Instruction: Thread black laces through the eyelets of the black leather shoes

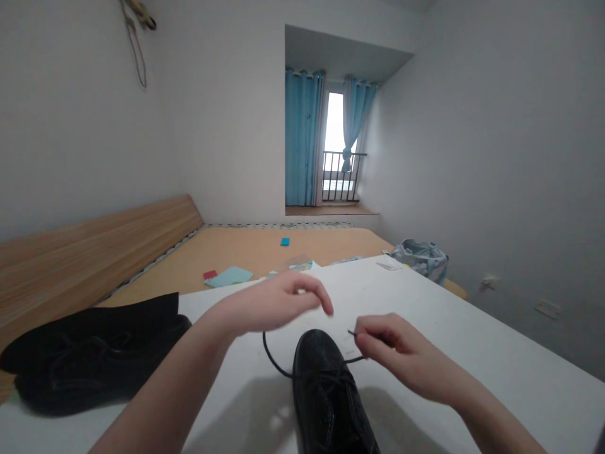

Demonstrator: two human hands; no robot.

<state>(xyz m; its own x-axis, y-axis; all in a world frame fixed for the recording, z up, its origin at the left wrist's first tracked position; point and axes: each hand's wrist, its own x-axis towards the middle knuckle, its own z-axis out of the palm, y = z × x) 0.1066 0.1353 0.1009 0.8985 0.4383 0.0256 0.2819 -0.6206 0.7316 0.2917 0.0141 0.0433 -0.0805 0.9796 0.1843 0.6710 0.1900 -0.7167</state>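
Note:
A black lace-up shoe (326, 391) rests on the white table, toe pointing away from me. Between the thumb and fingers of my right hand (397, 353) is one end of its black shoelace (354, 360), drawn out to the right, with the tip poking past the fingers. My left hand (288, 299) hovers above and left of the toe, its fingers loosely bent and apart, with nothing visible in them. The lace's other end (270, 356) curves up on the left and passes out of sight behind this hand.
At the left lies another black shoe (85, 378) with a black flat piece (142, 312) over it. Beyond the white table (454, 334) is a tan surface (227, 243) with a light green sheet (230, 276) and a blue card (285, 241). A bag (428, 258) stands at right.

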